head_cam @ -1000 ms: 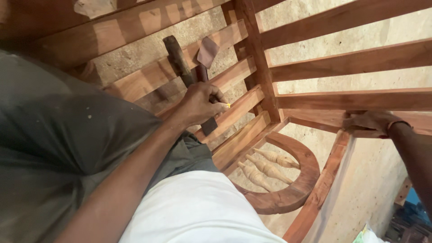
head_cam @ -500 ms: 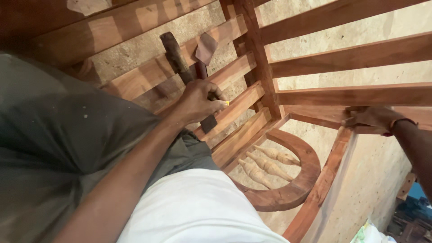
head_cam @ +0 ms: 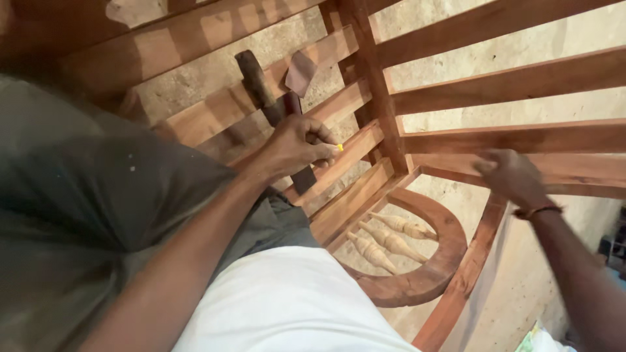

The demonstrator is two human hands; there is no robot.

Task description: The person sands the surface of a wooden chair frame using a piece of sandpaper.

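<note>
My left hand (head_cam: 298, 145) is closed around a dark tool (head_cam: 257, 81) whose round handle sticks up past the hand; its flat dark end shows below my fingers. A brown scrap of sandpaper (head_cam: 300, 72) stands up beside the handle. The hand rests against the short slats (head_cam: 355, 146) of a reddish-brown wooden chair. A small yellow spot shows at my fingertips. My right hand (head_cam: 512, 176), with a band on its wrist, lies flat on a long slat (head_cam: 521, 138) to the right, holding nothing that I can see.
The chair's long slats (head_cam: 508, 85) fan out to the right from an upright post (head_cam: 372, 85). A curved wooden arm (head_cam: 430, 274) with pale turned spindles (head_cam: 391, 241) sits below. My grey shirt (head_cam: 78, 195) and white cloth (head_cam: 287, 306) fill the lower left. Rough concrete lies behind.
My right hand has slid a little to the left along the slat and its fingers have spread flatter. My left hand keeps its grip on the dark tool in nearly the same place.
</note>
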